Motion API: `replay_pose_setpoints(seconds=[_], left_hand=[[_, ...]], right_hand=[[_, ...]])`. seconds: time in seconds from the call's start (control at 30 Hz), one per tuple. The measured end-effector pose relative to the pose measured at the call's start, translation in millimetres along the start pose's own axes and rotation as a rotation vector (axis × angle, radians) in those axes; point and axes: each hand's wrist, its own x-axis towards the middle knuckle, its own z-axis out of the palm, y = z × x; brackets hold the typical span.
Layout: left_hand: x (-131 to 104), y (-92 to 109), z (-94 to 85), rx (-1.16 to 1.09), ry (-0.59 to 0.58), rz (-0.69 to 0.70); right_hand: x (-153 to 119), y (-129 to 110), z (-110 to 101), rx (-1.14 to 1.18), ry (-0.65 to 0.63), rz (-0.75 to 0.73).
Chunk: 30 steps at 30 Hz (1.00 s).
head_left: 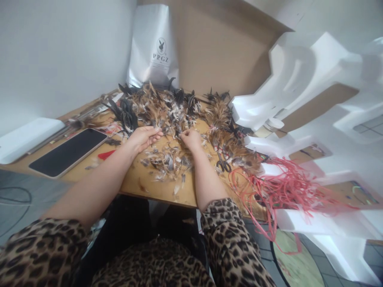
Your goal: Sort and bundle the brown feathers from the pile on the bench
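My left hand (146, 138) is closed in a pinch over the table. What sits between its fingertips is too small to make out. Facing it, my right hand (191, 139) also pinches, its fingertips against dark and white feather bits that I cannot tell apart from the heap behind. Brown and black feather bunches (152, 105) are piled just beyond both hands. Loose small feathers (169, 161) lie scattered on the wooden table (134, 181) between my forearms. To the right of my right hand rest black-handled scissors (224, 164) and more brown feather bunches (230, 145).
A phone (68, 152) and a white box (30, 137) lie at left, near a red object (106, 154). Behind the feathers stands a silver bag (154, 48). Pink-red ribbon strands (287, 187) spill over the right edge, beside white foam pieces (254, 111).
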Motion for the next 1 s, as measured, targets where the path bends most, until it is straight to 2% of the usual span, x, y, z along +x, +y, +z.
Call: replay_pose_setpoints(seconds=[0.13, 0.23, 0.3, 0.47, 0.6, 0.8, 1.0], left_hand=[[1, -1, -0.6, 0.000, 0.005, -0.011], [1, -1, -0.8, -0.004, 0.014, -0.023], [0, -1, -0.4, -0.007, 0.014, -0.030], [-1, -1, 0.8, -0.019, 0.003, -0.050], [-1, -1, 1.5, -0.011, -0.035, -0.092], [-3, -1, 4.1, -0.025, -0.074, -0.113], [-1, -3, 3.4, -0.049, -0.075, -0.103]], right_hand=[[-8, -15, -1, -0.190, -0.034, -0.061], [-9, -16, 0, -0.165, -0.010, -0.047], [-7, -15, 1, 0.024, -0.052, -0.017], [-4, -21, 6, 0.854, -0.234, 0.170], [-9, -34, 13, 1.120, -0.311, 0.197], [-21, -51, 22, 1.140, -0.225, 0.093], [-26, -58, 27, 1.021, -0.105, -0.027]])
